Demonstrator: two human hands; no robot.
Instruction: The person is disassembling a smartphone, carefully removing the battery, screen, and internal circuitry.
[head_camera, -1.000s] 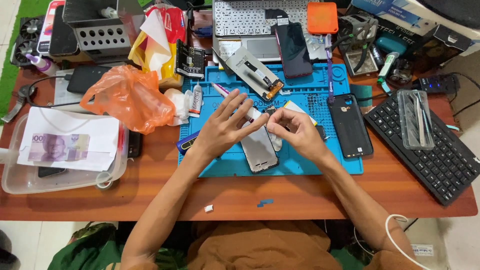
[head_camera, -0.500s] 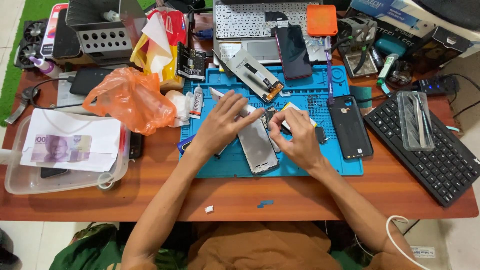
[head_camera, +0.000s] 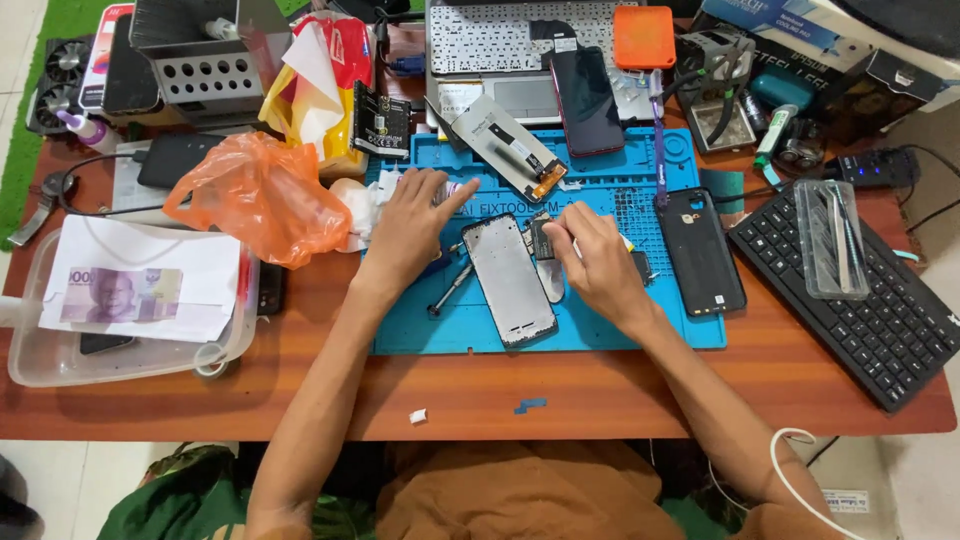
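I counted two keyboards: a black desktop keyboard and a grey laptop keyboard. One orange plastic bag and one blue rubber work mat lay there.

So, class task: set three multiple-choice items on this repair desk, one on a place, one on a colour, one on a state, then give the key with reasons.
1. Where does the phone frame lie?
A. on the blue mat
B. on the black keyboard
C. in the plastic tub

2. What colour is the crumpled bag left of the mat?
A. green
B. orange
C. white

3. What is the left hand doing?
A. gripping the phone frame
B. typing
C. lying on the mat beside the frame

Key: 1 A, the frame lies flat on the mat between both hands. 2 B, the bag is plainly orange. 3 C, the palm is down, its fingers off the frame.
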